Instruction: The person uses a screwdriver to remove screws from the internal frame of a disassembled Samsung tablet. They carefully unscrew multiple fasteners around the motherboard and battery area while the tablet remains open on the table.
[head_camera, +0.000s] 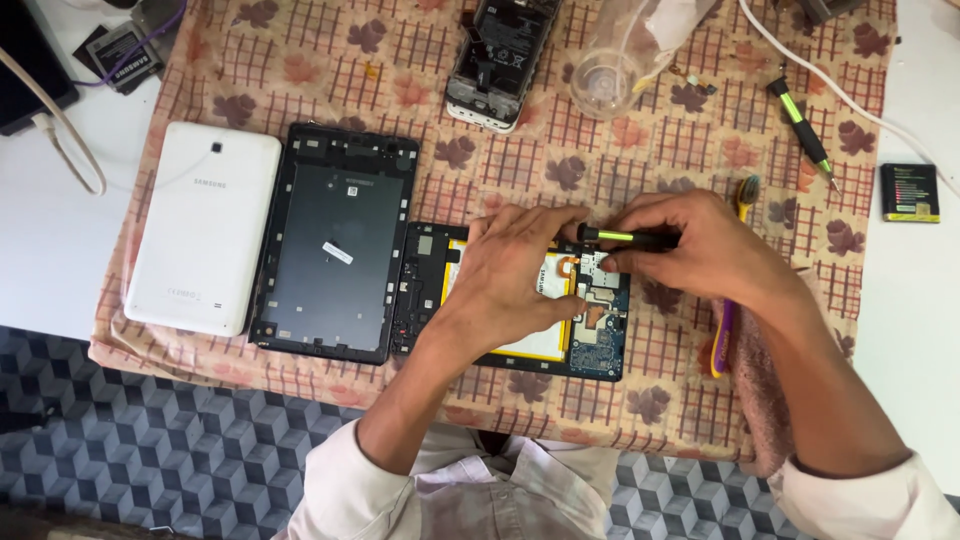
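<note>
While my left hand (515, 275) presses flat on the opened tablet (520, 300), my right hand (690, 245) pinches a screwdriver (625, 237) over its blue board (back cover (205, 225) and dark frame (335, 255) already lie off at left); board work seemingly remains; near cloth edge (400, 405) is close, open room lies right.

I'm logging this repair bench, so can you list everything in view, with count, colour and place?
Opened tablet: 1, black frame, yellow battery, blue board, under both hands.
Back cover: 1, white, far left on cloth.
Inner frame: 1, black, beside back cover.
Opened phone: 1, dark, top centre.
Screwdriver: 1, black and green, in right hand.
Second screwdriver: 1, black and green, upper right.
Cloth: 1, beige, leaf-patterned, covering table.
Left hand: pressing on tablet.
Right hand: gripping screwdriver.
</note>
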